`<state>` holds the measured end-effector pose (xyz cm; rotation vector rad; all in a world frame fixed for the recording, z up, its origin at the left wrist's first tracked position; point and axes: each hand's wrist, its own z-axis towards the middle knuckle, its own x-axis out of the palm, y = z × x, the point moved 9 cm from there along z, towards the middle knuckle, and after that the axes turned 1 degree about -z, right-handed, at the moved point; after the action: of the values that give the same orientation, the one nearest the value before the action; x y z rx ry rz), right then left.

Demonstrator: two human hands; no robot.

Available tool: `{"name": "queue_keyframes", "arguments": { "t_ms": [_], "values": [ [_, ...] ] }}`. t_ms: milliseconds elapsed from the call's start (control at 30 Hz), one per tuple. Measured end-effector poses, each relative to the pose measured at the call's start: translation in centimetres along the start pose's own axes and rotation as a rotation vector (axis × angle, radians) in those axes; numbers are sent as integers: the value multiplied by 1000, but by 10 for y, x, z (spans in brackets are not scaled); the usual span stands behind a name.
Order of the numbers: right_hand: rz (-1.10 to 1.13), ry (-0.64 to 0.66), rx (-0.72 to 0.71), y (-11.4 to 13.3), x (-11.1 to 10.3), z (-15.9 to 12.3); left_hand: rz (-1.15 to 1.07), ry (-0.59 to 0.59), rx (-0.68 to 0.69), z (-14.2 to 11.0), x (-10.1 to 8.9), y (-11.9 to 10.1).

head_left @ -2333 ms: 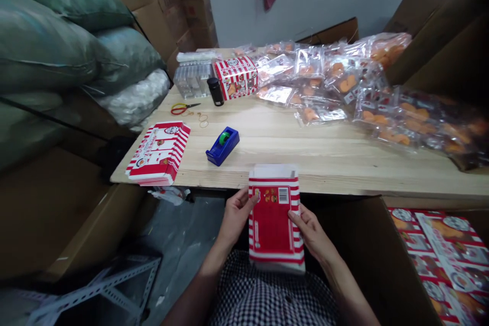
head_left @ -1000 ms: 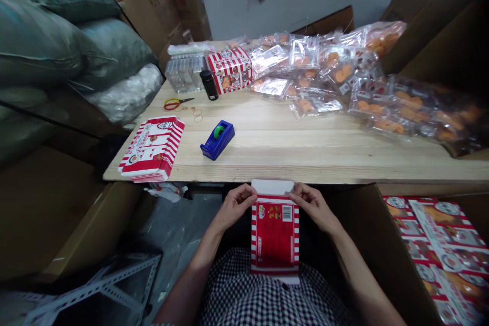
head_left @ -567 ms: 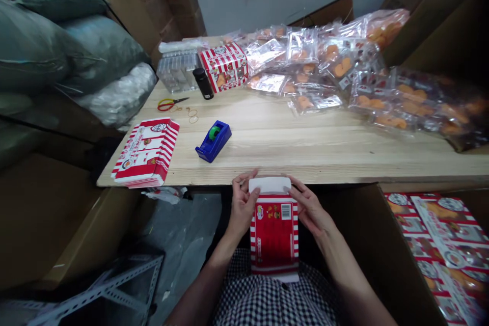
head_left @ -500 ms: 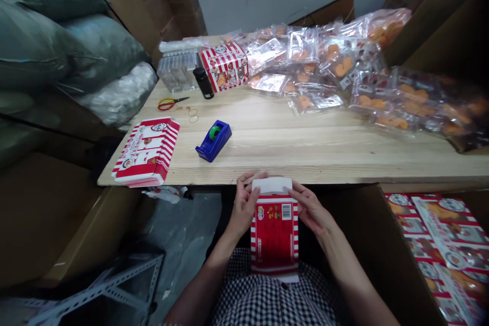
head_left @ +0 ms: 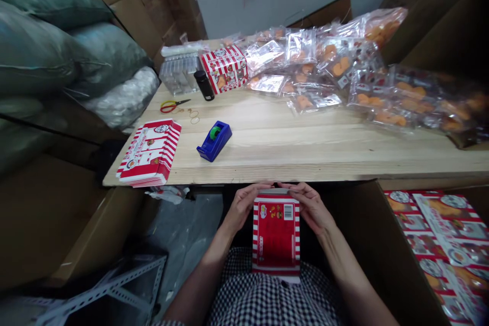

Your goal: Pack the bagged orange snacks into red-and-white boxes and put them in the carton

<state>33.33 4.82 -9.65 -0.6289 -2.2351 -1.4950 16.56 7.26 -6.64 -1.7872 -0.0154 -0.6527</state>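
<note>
- Cardboard-lined storeroom, with cartons stacked along the walls and one wooden counter point(head_left: 305, 158) running across the view.
- One checked shirt point(head_left: 275, 300) is worn by the person, at the bottom of the view.
- One red-and-white carton point(head_left: 275, 234), barcode panel up, is held flat just below the counter's near edge, above the person's lap.
- Two hands are on it. The left hand point(head_left: 242, 206) and right hand point(head_left: 309, 206) curl over its top edge, close together, with the fingers nearly meeting at the middle and gripping the white flap, now mostly hidden.
- One open cardboard box point(head_left: 382, 260) stands to the right, holding printed red-and-white sheets point(head_left: 435, 249).
- One stack of flat printed cartons point(head_left: 148, 153) lies at the counter's left edge.
- One blue tape dispenser point(head_left: 214, 141) with a green roll sits on the counter.
- One pair of red-and-yellow scissors point(head_left: 173, 106) lies beside two or three rubber bands point(head_left: 194, 116).
- One black bottle point(head_left: 204, 85) stands between one assembled carton point(head_left: 224, 69) and a clear plastic tray stack point(head_left: 179, 74).
- Many clear bags of orange pieces point(head_left: 317, 76) are heaped across the far counter; the exact count is hidden.
- At least three green sacks point(head_left: 49, 35) and one white bag point(head_left: 122, 104) are piled at the left.
</note>
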Motion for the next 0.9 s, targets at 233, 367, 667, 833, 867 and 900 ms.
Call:
{"name": "queue_keyframes", "arguments": {
  "t_ms": [233, 367, 667, 833, 867, 900],
  "values": [
    [30, 154, -20, 10, 11, -15, 349, 118, 70, -7, 6, -19],
    [-96, 126, -16, 15, 15, -17, 419, 171, 26, -7, 8, -27],
    [-534, 303, -35, 35, 28, -15, 453, 108, -140, 0, 0, -22],
    [-542, 304, -28, 33, 27, -8, 515, 22, -93, 6, -5, -25],
    [-544, 301, -26, 32, 27, -7, 538, 15, -80, 6, -4, -27],
    [-546, 301, -23, 32, 26, -6, 564, 6, -66, 6, -4, -28]
  ]
}}
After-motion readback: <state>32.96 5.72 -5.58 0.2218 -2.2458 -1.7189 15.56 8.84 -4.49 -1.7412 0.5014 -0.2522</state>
